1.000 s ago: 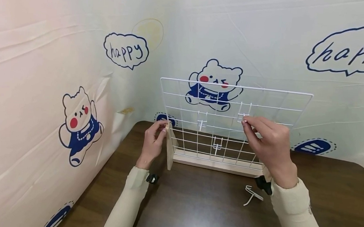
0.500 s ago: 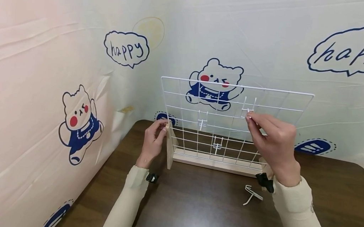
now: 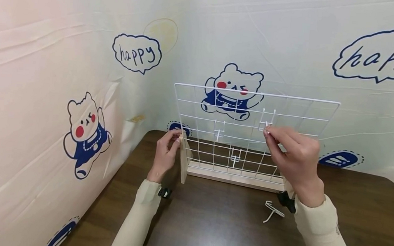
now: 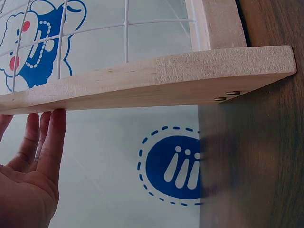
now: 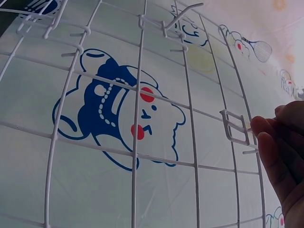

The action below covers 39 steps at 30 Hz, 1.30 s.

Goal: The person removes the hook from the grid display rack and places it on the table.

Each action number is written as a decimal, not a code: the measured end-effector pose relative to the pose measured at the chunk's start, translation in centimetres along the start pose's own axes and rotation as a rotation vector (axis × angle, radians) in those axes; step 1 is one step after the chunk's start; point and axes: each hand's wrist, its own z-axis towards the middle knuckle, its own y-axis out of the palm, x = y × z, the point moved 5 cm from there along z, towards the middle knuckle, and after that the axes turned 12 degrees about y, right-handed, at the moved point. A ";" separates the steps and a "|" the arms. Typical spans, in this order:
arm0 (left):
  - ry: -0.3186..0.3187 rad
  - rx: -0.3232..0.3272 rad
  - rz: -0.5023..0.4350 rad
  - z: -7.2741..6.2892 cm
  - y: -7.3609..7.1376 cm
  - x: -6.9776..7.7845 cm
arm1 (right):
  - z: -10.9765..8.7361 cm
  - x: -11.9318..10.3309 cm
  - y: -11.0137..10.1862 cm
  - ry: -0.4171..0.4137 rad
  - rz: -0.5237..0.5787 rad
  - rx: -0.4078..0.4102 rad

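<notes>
In the head view my right hand (image 3: 294,154) pinches the front end of a white wire hook (image 3: 261,122) between thumb and fingertips. The hook's two prongs stand against the upper right part of a white wire grid (image 3: 212,103); whether they are seated on a wire is not clear. My left hand (image 3: 165,155) steadies the grid's wooden side panel (image 3: 184,162). In the left wrist view its fairly straight fingers (image 4: 53,142) touch the panel's outer face. Two other hooks, a left one (image 3: 218,131) and a lower one (image 3: 235,158), hang on the grid.
A loose white wire hook (image 3: 273,212) lies on the brown wooden table (image 3: 206,224), in front of the stand's right end. The stand's wooden base bar (image 3: 234,178) runs below the grid. Printed cloth (image 3: 293,49) surrounds the table at the back and left.
My right hand has lifted the pinched hook slightly, then lowered it again against the grid, a little right of where it was a second ago. The left hand has stayed in place.
</notes>
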 end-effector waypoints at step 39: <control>0.018 -0.001 0.019 0.1 -0.1 0.3 | -3.1 0.2 -0.1 -0.018 -0.043 -0.042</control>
